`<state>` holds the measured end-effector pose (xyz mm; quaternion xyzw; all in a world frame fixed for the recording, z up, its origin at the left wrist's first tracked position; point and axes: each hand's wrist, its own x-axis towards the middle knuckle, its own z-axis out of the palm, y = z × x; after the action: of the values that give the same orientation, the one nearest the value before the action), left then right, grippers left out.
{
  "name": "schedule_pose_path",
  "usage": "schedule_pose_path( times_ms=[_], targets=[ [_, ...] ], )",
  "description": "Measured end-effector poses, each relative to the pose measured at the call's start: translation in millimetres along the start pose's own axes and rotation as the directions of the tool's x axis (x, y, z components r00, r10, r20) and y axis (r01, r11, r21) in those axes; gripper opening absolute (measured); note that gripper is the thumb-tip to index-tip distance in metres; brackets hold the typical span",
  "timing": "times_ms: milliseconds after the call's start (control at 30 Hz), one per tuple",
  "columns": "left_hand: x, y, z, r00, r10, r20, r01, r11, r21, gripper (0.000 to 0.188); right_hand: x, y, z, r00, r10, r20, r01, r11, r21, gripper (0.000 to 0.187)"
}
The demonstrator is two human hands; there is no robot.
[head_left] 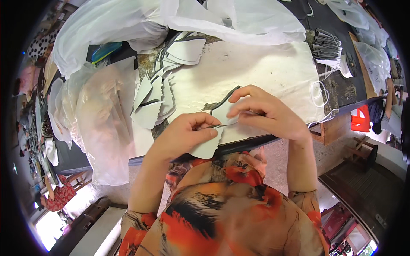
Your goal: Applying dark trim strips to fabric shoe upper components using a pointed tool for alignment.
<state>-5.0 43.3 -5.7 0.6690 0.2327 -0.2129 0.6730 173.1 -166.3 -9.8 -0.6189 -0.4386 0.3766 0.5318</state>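
My left hand (pixel 188 132) is closed in a pinch on a white cut piece (pixel 206 146) with a scalloped side and a dark edge along its top. The piece hangs over the table's front edge. From that pinch a thin dark strip (pixel 225 124) runs across to my right hand (pixel 265 112), whose thumb and forefinger appear closed on its end. Partly under the right hand lies another white cut piece (pixel 220 113) with a black edging. Left of my hands, similar white pieces (pixel 149 112) lie in a loose overlapping heap.
A pale sheet (pixel 256 68) covers the tabletop. White plastic bags (pixel 239 21) line the far side, and a translucent bag (pixel 104 115) hangs over the front left. A stack of dark-edged pieces (pixel 326 48), a spool (pixel 348 65) and white cord (pixel 319 94) are at the right.
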Motion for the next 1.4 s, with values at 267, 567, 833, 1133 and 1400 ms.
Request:
schedule_pose_path(
  times_ms=[267, 567, 833, 1133, 1400],
  targets=[
    [-8, 1, -12, 0.988, -0.088, 0.128, 0.122, 0.949, -0.292, 0.028, -15, -28, 18, 0.986, 0.162, 0.046, -0.095, 0.762, -0.640, 0.018],
    [-17, 2, 0, 0.999, -0.036, -0.038, 0.026, 0.967, -0.253, 0.027, -23, -30, 48, 0.974, 0.224, -0.040, -0.206, 0.792, -0.574, 0.024],
    [-17, -9, 9, 0.989, 0.062, -0.134, -0.085, 0.981, -0.172, 0.026, -24, -36, 57, 0.973, 0.166, -0.160, -0.227, 0.804, -0.549, 0.022],
    [-21, -5, 8, 0.991, -0.055, -0.118, 0.013, 0.943, -0.334, 0.026, -19, -33, 50, 0.967, 0.231, -0.104, -0.246, 0.765, -0.595, 0.023],
    [-21, -4, 0, 0.997, -0.066, -0.038, 0.038, 0.864, -0.503, 0.025, -14, -33, 47, 0.970, 0.236, -0.059, -0.228, 0.802, -0.552, 0.023]
  ],
)
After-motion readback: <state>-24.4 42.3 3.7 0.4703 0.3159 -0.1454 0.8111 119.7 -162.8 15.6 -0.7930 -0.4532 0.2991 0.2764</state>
